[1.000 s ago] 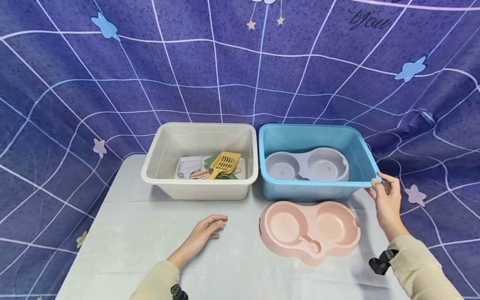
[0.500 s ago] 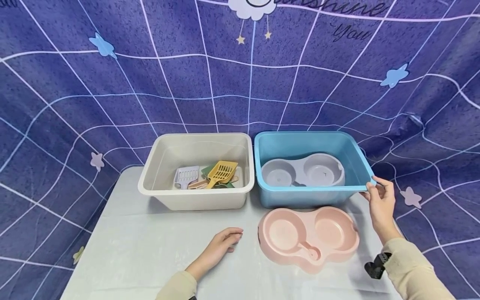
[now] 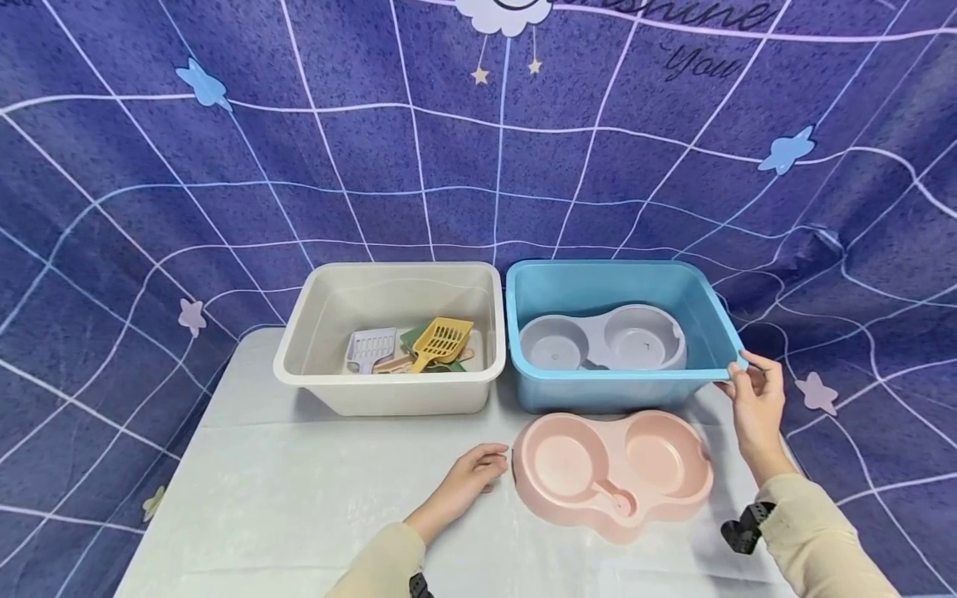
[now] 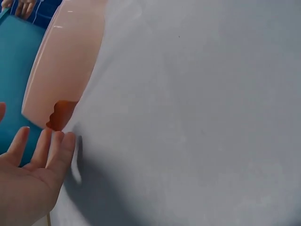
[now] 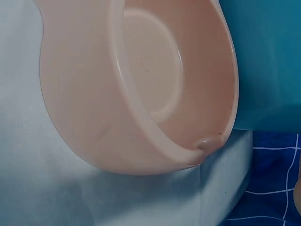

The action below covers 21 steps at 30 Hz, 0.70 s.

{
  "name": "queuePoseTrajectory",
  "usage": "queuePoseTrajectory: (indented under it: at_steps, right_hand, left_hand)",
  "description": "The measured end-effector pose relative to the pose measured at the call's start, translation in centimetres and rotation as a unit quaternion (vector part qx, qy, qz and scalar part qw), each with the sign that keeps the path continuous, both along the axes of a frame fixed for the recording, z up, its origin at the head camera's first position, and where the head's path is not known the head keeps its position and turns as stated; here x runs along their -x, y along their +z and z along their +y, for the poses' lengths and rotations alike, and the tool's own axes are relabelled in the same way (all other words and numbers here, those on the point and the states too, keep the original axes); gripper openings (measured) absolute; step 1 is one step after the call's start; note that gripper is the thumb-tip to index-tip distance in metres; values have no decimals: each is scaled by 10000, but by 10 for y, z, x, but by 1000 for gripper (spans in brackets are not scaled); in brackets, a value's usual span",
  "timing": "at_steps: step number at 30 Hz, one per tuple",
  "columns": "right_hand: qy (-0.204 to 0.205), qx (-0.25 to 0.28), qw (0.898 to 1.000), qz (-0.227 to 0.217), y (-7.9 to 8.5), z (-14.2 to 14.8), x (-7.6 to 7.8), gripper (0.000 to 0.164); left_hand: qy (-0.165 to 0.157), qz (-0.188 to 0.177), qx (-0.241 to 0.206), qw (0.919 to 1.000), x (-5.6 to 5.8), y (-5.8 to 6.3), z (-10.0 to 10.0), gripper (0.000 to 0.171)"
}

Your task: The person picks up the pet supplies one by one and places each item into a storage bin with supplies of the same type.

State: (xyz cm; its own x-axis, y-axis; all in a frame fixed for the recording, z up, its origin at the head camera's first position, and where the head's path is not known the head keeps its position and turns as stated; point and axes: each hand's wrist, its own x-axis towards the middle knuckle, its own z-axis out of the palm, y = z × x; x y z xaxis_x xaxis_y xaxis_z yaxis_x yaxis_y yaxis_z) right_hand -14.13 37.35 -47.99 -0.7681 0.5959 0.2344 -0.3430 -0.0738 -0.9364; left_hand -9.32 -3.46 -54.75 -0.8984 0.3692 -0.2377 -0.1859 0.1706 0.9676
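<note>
A pink double pet bowl (image 3: pixel 611 453) lies on the table in front of a blue bin (image 3: pixel 598 395). My left hand (image 3: pixel 465 482) is just left of the bowl, its fingers loosely extended toward the notched end. In the left wrist view the fingertips come very close to that bowl (image 4: pixel 66 56); whether they touch it cannot be told. At the bin's front right corner, my right hand (image 3: pixel 759 411) pinches the rim between thumb and fingers. Inside the bin sits a grey double pet bowl (image 3: pixel 596 332). The right wrist view mostly shows the pink bowl (image 5: pixel 89 94).
Left of the blue bin stands a beige bin (image 3: pixel 411 399) with a yellow litter scoop (image 3: pixel 443 340), a pale lilac scoop (image 3: pixel 371 345) and green and tan items inside. A blue patterned curtain (image 3: pixel 374 149) hangs behind the table (image 3: pixel 299 490).
My left hand has moved right across the table to beside the pink bowl. The right hand stays at the bin's corner. The head view has tilted up slightly.
</note>
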Motion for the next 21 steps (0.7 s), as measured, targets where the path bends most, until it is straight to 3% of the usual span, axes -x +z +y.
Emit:
queuePoseTrajectory:
  at_steps: [7,21]
  right_hand:
    - [-73,-97,9999,-101,-2,0,1,24]
    - [-12,-78,9999,-80,-2,2,1,25]
  left_hand:
    - [130,-139,-42,9998,2,-1,14,48]
    - [329,-22,-13,9995,10,-6,37,56]
